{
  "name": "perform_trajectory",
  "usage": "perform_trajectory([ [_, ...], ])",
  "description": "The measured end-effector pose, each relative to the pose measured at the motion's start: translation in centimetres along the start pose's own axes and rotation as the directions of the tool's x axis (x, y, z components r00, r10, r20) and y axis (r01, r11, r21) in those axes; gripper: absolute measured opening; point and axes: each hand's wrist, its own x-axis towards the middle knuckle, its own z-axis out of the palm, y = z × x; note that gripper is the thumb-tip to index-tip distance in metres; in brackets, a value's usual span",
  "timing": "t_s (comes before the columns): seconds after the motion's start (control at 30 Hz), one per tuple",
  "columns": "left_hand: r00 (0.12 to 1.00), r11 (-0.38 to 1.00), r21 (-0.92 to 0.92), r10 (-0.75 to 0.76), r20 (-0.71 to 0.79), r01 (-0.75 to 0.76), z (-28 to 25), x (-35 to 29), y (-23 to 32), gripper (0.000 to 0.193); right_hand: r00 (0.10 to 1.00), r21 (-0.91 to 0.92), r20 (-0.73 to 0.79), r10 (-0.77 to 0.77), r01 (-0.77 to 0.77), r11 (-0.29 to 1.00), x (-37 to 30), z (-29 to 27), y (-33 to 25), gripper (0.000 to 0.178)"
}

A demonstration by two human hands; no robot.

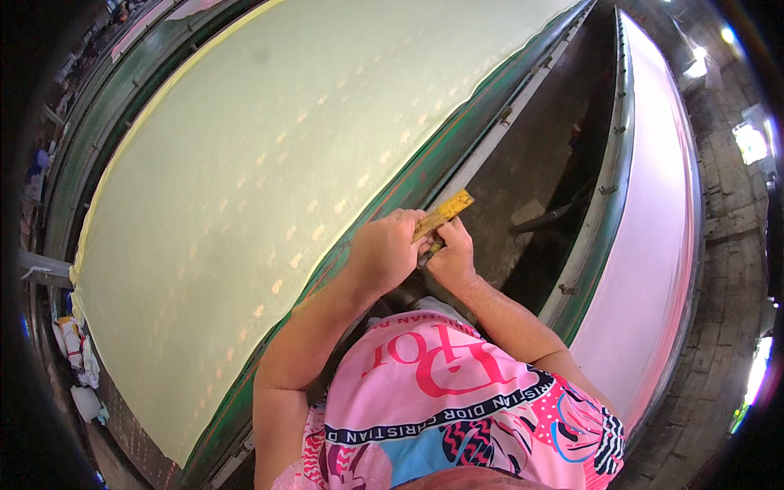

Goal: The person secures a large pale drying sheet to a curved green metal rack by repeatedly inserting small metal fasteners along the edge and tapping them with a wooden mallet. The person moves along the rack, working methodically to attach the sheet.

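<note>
Between my two hands is a worn yellow bar (455, 206), straight and flat, with dark scuffs and its far end pointing up and right. My left hand (382, 251) is wrapped round its near end, knuckles up. Close by on the right, my right hand (454, 260) is closed with curled fingers against the underside of the bar. A small dark yellowish piece shows between the hands; whether it belongs to the bar is hidden by my fingers. Both hands are over the edge of the long table (408, 184) on my left, which has a green border.
Pale yellow cloth (204, 204) with rows of small peach-coloured marks covers the left table. A metal rail (486, 147) runs along its edge. Across a dark gap (531, 180), another long table carries pink cloth (653, 204). Brick-like paving (727, 269) lies beyond at right.
</note>
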Motion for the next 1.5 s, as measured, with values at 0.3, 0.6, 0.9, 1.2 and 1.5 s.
perform_trajectory([
  [0.3, 0.994, 0.999, -0.018, -0.05, -0.1, 0.048, 1.0, -0.9, -0.6, 0.04, 0.982, 0.248, 0.186, -0.036, -0.011, 0.969, 0.7, 0.2, 2.7, 0.045],
  [0.6, 0.949, 0.923, 0.234, -0.272, -0.16, 0.304, 7.1, 0.0, -2.4, 0.05, 0.911, 0.428, 0.282, 0.301, -0.401, 0.81, 5.5, -4.5, 9.4, 0.036],
  [0.9, 0.907, 0.851, 0.324, -0.353, -0.229, 0.413, 10.8, -1.5, -2.4, 0.053, 0.945, 0.268, 0.304, -0.123, 0.039, 0.963, 8.4, -5.1, 11.8, 0.035],
  [1.2, 0.901, 0.819, 0.393, -0.32, -0.293, 0.418, 9.8, -7.2, -3.1, 0.055, 0.885, 0.341, 0.419, -0.203, 0.054, 0.938, 7.3, -4.7, 11.1, 0.034],
  [1.5, 0.887, 0.823, 0.362, -0.327, -0.326, 0.437, 9.6, -8.8, -3.7, 0.054, 0.85, 0.341, 0.483, -0.211, 0.04, 0.939, 6.2, -2.4, 9.6, 0.033],
])
